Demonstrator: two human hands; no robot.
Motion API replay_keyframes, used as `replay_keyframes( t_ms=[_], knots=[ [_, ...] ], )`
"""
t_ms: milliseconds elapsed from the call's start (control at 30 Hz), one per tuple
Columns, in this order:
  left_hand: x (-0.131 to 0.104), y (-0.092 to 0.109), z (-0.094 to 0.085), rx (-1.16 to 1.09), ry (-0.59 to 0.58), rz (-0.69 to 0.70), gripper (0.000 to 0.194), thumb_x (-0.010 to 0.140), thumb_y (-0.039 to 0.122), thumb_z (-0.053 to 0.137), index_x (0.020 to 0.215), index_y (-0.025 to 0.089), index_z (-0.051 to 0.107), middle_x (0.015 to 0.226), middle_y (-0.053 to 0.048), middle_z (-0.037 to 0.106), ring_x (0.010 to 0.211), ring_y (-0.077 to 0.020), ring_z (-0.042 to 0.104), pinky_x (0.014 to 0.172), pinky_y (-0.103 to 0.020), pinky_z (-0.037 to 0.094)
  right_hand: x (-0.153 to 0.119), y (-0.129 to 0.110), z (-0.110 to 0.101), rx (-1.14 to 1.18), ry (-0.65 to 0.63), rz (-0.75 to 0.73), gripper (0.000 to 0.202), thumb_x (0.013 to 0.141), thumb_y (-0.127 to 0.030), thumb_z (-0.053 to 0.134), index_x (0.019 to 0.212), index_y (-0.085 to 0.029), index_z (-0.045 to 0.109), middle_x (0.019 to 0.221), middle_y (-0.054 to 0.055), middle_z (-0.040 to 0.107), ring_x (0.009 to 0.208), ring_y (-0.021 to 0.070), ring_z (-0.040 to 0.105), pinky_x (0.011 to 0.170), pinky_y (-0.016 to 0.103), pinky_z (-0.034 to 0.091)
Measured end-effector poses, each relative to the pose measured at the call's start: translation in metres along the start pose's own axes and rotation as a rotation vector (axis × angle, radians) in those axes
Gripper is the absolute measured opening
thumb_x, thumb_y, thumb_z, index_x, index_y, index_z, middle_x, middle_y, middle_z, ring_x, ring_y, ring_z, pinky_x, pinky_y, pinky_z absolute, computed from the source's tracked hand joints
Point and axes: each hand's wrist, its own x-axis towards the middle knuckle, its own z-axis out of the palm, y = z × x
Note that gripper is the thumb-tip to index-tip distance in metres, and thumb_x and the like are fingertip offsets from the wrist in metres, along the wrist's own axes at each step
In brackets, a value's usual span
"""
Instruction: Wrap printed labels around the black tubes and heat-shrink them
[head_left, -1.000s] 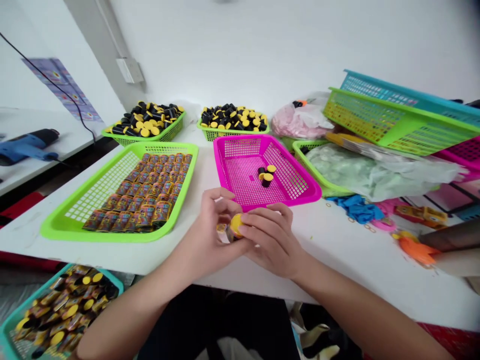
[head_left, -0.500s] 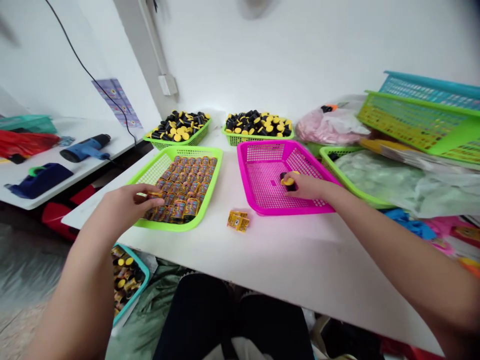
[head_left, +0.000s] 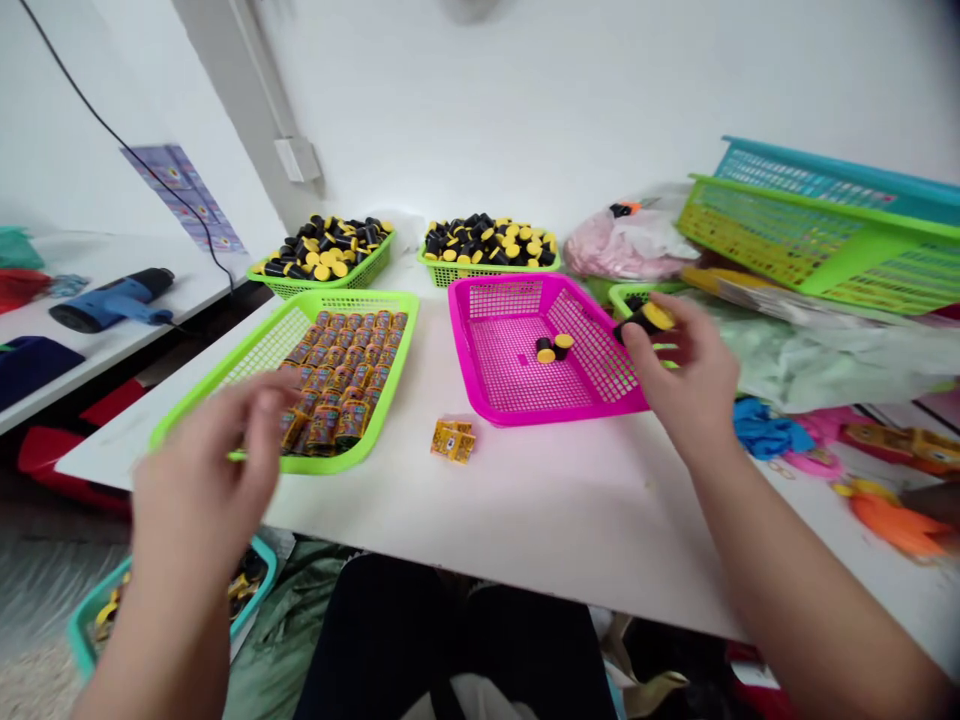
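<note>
My right hand (head_left: 686, 370) is raised over the right rim of the pink basket (head_left: 474, 385), thumb and fingers closed on a small black canister with a yellow lid (head_left: 646, 319). Two more such canisters (head_left: 553, 348) lie inside that basket. My left hand (head_left: 217, 465) hovers at the near left edge of the light green basket (head_left: 386, 420), smeared by motion. Whether its fingers hold anything I cannot make out. Rows of canisters in printed wraps (head_left: 341, 375) fill much of the green basket. Between both baskets, small yellow printed wrappers (head_left: 452, 440) lie on the white table (head_left: 517, 510).
Two green baskets heaped with black-and-yellow canisters (head_left: 326, 250) (head_left: 491, 242) stand against the wall. Stacked baskets (head_left: 817, 240) and plastic bags (head_left: 795, 345) crowd the right side. A blue heat gun (head_left: 112, 300) lies on the left table. Below sits a teal basket (head_left: 94, 610).
My right hand has lifted out of the pink basket and moved right with a canister, leaving two behind. My left hand has drawn back from the wrapped rows towards me. The view has shifted.
</note>
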Motion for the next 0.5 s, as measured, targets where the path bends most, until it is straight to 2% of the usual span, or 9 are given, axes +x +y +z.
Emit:
replay_keyframes(
  t_ms=[33, 67, 100, 200, 300, 400, 500],
  knots=[
    [-0.004, 0.018, 0.004, -0.158, -0.081, 0.140, 0.027, 0.097, 0.027, 0.046, 0.119, 0.024, 0.062, 0.107, 0.000, 0.073, 0.083, -0.0149, 0.072, 0.066, -0.024, 0.057, -0.007, 0.002, -0.002, 0.029, 0.051, -0.006, 0.045, 0.088, -0.048, 0.060, 0.128, -0.028, 0.057, 0.115, 0.008, 0.067, 0.081, 0.0219, 0.067, 0.067, 0.035, 0.055],
    [-0.008, 0.035, 0.013, -0.297, -0.225, 0.339, 0.027, 0.097, 0.026, 0.048, 0.121, 0.023, 0.061, 0.113, -0.001, 0.071, 0.090, -0.0145, 0.071, 0.076, -0.024, 0.058, -0.012, 0.005, -0.003, 0.047, 0.070, -0.012, 0.045, 0.087, -0.047, 0.061, 0.127, -0.027, 0.058, 0.115, 0.008, 0.067, 0.080, 0.0216, 0.067, 0.067, 0.035, 0.055],
    [-0.012, 0.050, 0.026, -0.345, -0.342, 0.473, 0.029, 0.097, 0.024, 0.047, 0.123, 0.021, 0.061, 0.119, -0.004, 0.069, 0.099, -0.0160, 0.070, 0.084, -0.026, 0.058, -0.016, 0.008, -0.002, 0.054, 0.064, -0.018, 0.044, 0.087, -0.047, 0.062, 0.126, -0.026, 0.058, 0.114, 0.008, 0.067, 0.079, 0.0213, 0.067, 0.068, 0.036, 0.056],
    [-0.021, 0.077, 0.073, -0.158, -0.441, 0.646, 0.038, 0.094, 0.008, 0.042, 0.128, 0.012, 0.058, 0.132, -0.015, 0.061, 0.123, -0.0255, 0.058, 0.102, -0.039, 0.051, -0.024, 0.014, 0.004, 0.044, 0.000, -0.030, 0.043, 0.086, -0.045, 0.064, 0.123, -0.024, 0.060, 0.110, 0.009, 0.069, 0.077, 0.0212, 0.067, 0.070, 0.037, 0.056],
    [-0.028, 0.079, 0.103, -0.029, -0.461, 0.723, 0.044, 0.089, -0.001, 0.037, 0.128, 0.005, 0.056, 0.129, -0.022, 0.061, 0.122, -0.0278, 0.058, 0.101, -0.042, 0.051, -0.028, 0.012, 0.009, 0.024, -0.055, -0.072, 0.042, 0.085, -0.043, 0.065, 0.122, -0.023, 0.062, 0.110, 0.009, 0.070, 0.078, 0.0212, 0.067, 0.073, 0.037, 0.057],
    [-0.032, 0.070, 0.106, -0.006, -0.426, 0.761, 0.048, 0.087, -0.004, 0.034, 0.130, 0.005, 0.054, 0.121, -0.021, 0.066, 0.111, -0.0263, 0.066, 0.091, -0.038, 0.057, -0.031, 0.005, 0.010, 0.022, -0.104, -0.125, 0.040, 0.084, -0.040, 0.066, 0.120, -0.022, 0.063, 0.109, 0.009, 0.071, 0.080, 0.0210, 0.067, 0.075, 0.037, 0.057],
    [-0.031, 0.064, 0.092, -0.054, -0.367, 0.714, 0.048, 0.088, -0.002, 0.036, 0.131, 0.011, 0.053, 0.117, -0.015, 0.069, 0.107, -0.0233, 0.068, 0.088, -0.034, 0.058, -0.033, -0.002, 0.009, 0.041, -0.107, -0.161, 0.038, 0.084, -0.038, 0.067, 0.119, -0.023, 0.063, 0.108, 0.008, 0.071, 0.083, 0.0219, 0.068, 0.076, 0.038, 0.057]
  ],
)
